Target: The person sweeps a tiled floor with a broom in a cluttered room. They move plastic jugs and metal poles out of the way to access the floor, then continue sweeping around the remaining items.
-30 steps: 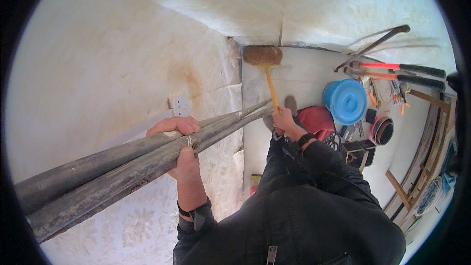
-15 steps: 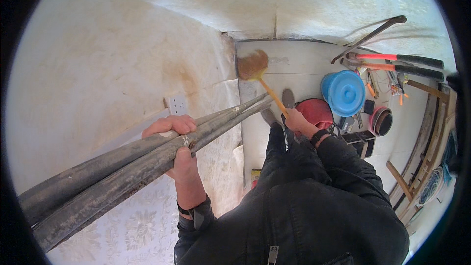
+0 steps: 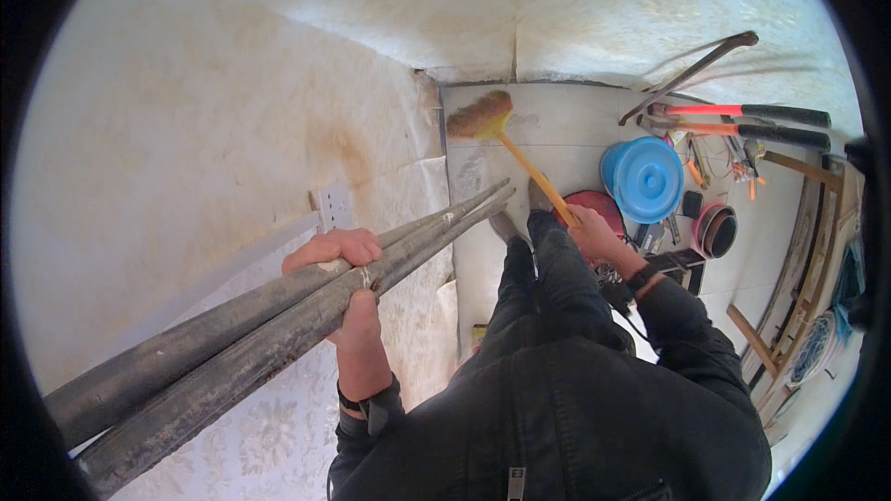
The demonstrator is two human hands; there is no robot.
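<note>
Several long, dirty grey poles point(image 3: 269, 336) slant from the lower left toward the floor near my feet, tied together with pale string. My left hand point(image 3: 360, 327) is closed round this bundle, fingers over the top and thumb along the near side. In my right hand point(image 3: 594, 235) is the handle of a broom point(image 3: 531, 169) with a yellow shaft. Its brown bristles point(image 3: 478, 118) rest at the floor's far left, close to the wall corner. The end of the shaft is hidden by my right hand.
A socket plate point(image 3: 335, 208) is on the left wall. Right of my feet stand a blue lidded bucket point(image 3: 647, 181), a red bag point(image 3: 594, 207) and nested round containers point(image 3: 716, 230). Long red-and-black-handled tools point(image 3: 784, 115) lie by the far wall; wooden planks point(image 3: 817, 264) line the right.
My right hand has moved to the right and slightly nearer, tilting the broom's shaft. The bristles have swung slightly farther away. My left hand has shifted a little right with the poles.
</note>
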